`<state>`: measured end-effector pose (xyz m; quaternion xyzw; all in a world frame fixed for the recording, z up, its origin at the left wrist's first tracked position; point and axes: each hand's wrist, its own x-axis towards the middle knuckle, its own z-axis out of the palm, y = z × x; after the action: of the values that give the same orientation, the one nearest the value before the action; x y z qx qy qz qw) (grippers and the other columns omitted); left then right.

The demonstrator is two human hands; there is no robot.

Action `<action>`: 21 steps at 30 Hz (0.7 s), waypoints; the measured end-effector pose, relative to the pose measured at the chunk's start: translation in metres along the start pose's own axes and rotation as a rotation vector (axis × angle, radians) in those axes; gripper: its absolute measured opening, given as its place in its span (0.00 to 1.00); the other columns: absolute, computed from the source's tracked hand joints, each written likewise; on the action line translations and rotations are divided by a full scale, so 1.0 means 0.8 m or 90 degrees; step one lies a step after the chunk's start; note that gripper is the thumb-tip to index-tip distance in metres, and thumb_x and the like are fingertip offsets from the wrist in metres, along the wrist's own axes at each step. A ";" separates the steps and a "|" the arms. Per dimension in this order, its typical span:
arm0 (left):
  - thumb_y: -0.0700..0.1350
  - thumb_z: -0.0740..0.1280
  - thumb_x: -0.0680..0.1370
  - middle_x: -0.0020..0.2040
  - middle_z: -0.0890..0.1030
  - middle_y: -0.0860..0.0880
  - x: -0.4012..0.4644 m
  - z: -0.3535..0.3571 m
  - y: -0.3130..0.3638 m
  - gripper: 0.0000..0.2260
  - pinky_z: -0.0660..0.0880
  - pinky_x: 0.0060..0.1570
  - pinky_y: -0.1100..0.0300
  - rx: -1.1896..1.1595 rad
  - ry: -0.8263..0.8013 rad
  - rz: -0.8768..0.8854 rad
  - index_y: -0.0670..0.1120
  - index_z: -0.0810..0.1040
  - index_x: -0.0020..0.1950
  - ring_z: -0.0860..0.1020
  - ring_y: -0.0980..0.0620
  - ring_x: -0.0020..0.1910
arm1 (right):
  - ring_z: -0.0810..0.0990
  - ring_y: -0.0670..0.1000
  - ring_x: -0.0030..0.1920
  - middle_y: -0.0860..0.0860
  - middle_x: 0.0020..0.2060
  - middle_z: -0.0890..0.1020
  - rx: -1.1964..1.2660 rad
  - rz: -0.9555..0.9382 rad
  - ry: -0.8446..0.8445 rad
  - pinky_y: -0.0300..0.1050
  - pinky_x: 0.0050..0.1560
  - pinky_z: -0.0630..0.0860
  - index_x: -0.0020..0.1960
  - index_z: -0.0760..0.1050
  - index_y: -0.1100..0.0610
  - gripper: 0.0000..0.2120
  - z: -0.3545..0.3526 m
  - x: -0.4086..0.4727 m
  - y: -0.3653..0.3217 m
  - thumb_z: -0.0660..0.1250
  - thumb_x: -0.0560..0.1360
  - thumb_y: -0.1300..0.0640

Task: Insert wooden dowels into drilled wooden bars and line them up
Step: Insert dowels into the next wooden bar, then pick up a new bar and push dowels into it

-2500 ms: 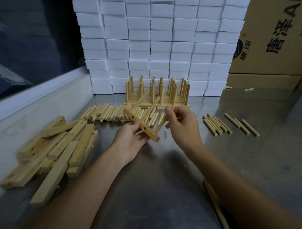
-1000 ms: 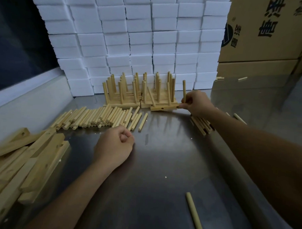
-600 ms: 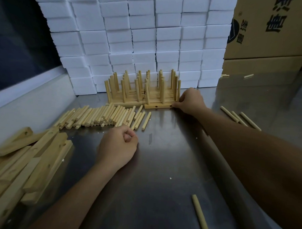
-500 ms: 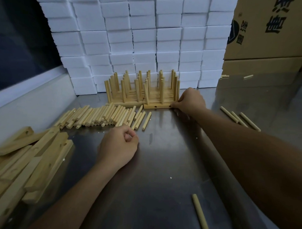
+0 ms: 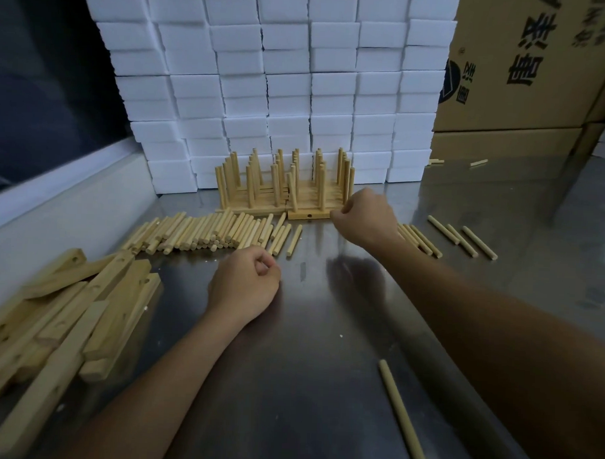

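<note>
At the far edge of the steel table (image 5: 323, 384), against the stack of white foam blocks (image 5: 282, 91), the finished bars (image 5: 281, 194) stood in close rows with their dowels upright, and the nearest bar (image 5: 308, 214) lay at the front right of them, a drilled hole showing in its near face. The right hand (image 5: 365, 219) sat at that bar's right end with fingers curled; whether they pinched the wood or only pressed it I could not tell. The left hand (image 5: 244, 284) rested on the table as a loose fist, holding nothing that showed. Loose dowels (image 5: 208, 231) lay in a row just near of the bars, a few more dowels (image 5: 462, 236) to the right, and one stray dowel (image 5: 399, 414) near the body. Undrilled-looking spare bars (image 5: 68, 310) were heaped at the near left. The risk, as I judged it, lay in the nudge itself: a push given only at one end could swing the bar askew rather than seat it flush, and a knuckle brushing the upright dowels could tip them or loosen their fit. A hard shove might also walk the whole group toward the foam.
</note>
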<state>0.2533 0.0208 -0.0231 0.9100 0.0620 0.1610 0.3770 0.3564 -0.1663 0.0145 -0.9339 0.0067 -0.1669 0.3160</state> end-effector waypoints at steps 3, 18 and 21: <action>0.44 0.67 0.75 0.25 0.75 0.60 -0.004 -0.003 0.001 0.07 0.65 0.32 0.61 -0.012 0.002 0.015 0.52 0.78 0.37 0.74 0.58 0.29 | 0.82 0.52 0.38 0.52 0.34 0.82 0.069 0.020 -0.007 0.51 0.42 0.82 0.40 0.79 0.57 0.09 -0.002 -0.031 -0.001 0.70 0.74 0.52; 0.52 0.63 0.77 0.54 0.78 0.47 -0.016 -0.052 -0.009 0.09 0.59 0.63 0.42 0.484 0.174 0.016 0.49 0.78 0.51 0.73 0.45 0.58 | 0.80 0.45 0.31 0.49 0.31 0.82 0.199 -0.025 -0.049 0.38 0.36 0.74 0.38 0.79 0.55 0.12 0.002 -0.101 0.016 0.69 0.78 0.50; 0.53 0.65 0.76 0.62 0.75 0.45 -0.009 -0.068 -0.012 0.12 0.60 0.64 0.39 0.519 0.128 -0.078 0.50 0.77 0.57 0.69 0.42 0.65 | 0.79 0.43 0.31 0.48 0.30 0.81 0.191 -0.032 -0.054 0.37 0.36 0.73 0.38 0.79 0.54 0.12 0.003 -0.101 0.017 0.69 0.78 0.50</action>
<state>0.2278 0.0619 0.0045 0.9590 0.2110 0.1890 -0.0125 0.2822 -0.1660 -0.0201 -0.8822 -0.0555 -0.1342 0.4479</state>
